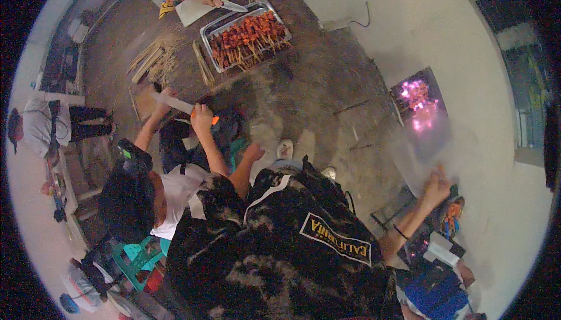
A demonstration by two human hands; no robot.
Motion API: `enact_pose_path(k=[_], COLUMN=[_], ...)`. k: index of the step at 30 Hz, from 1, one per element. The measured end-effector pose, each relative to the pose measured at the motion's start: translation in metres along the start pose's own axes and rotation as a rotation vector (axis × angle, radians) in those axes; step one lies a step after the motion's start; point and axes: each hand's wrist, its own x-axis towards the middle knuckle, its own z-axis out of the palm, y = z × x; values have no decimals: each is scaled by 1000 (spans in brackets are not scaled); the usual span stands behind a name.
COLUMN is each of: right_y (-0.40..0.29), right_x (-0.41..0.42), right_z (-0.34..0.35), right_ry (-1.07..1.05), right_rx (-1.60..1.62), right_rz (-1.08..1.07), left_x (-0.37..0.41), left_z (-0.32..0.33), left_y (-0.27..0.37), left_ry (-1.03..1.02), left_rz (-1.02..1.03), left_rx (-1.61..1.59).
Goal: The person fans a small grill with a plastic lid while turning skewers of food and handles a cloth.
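My right hand (434, 188), with a dark band on its wrist, is at the near end of a long grill (398, 87) standing by the pale wall. Its fingers are curled at the edge of a blurred, flat pale sheet (410, 162), which looks like a hand fan and covers the near part of the grill. Beyond the sheet, embers (418, 99) glow pink-purple. My left hand (254, 151) hangs low before my body, beside a seated co-worker; its fingers are small and indistinct, and I see nothing in them.
The co-worker at left holds an orange-handled knife (177, 103). On the wooden table (245, 81) are a metal tray (219, 69) of red meat skewers, bamboo sticks (153, 59) and a white cutting board (193, 11). Another person there holds a knife (234, 6). A teal plastic chair (136, 263) stands behind left.
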Motion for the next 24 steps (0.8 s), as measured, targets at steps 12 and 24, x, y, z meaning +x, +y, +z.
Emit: enact_pose_path(k=[12,24], right_y=[74,70], right_x=[11,19], right_z=[-64,-30], right_ry=[166,323], right_rx=[-924,-80], right_rz=[-195,-74], left_x=[12,16], left_z=[0,9], left_y=[20,2], left_ry=[-19,-31], left_rz=[-189,-148], left_rx=[-169,-123])
